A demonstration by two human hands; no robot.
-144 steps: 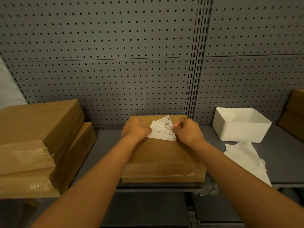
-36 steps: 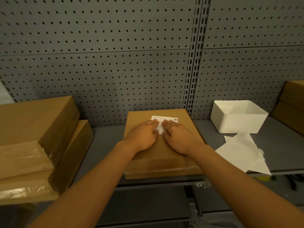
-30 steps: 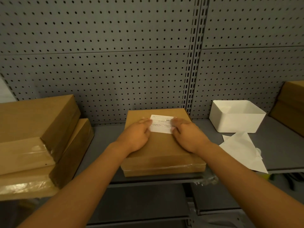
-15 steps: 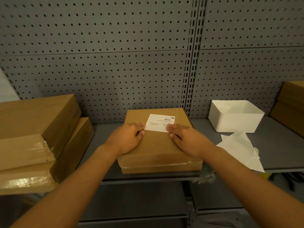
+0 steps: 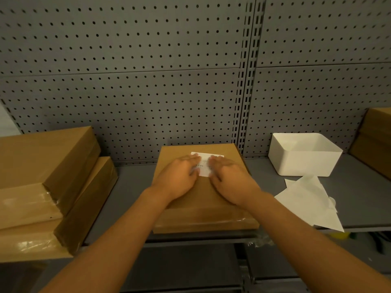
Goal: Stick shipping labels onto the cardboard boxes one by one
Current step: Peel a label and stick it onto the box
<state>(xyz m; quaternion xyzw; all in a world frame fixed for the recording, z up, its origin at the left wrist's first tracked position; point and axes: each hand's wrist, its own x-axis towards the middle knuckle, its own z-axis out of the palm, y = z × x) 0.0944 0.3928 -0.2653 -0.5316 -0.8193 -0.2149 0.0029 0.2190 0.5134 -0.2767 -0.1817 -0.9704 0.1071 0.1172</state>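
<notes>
Head view looks down at a flat cardboard box [image 5: 203, 199] lying at the centre of the frame on a grey metal shelf [image 5: 131, 187], its near edge just above the shelf's front lip. A white shipping label [image 5: 204, 163] sits on the upper part of the box's top face, printed text faintly visible on it but too blurred to read. Both hands lie flat on the box with fingers straight and close together: the left hand [image 5: 177, 178] covers the label's left side and the right hand [image 5: 230, 180] covers its right side, so only a strip of white shows between and above them. The fingertips are motion-blurred. At the left of the frame two more cardboard boxes [image 5: 42, 166] are stacked, the upper one lying askew over the lower, both with clear tape on their near ends. To the right of the centre box stands a white open bin [image 5: 304, 157], and just below it in the frame lie loose white backing sheets [image 5: 309, 201], one corner reaching over the shelf's front edge. At the right edge of the frame part of another brown box stack [image 5: 374, 142] shows. A grey pegboard wall [image 5: 148, 81] fills the upper half of the frame.
</notes>
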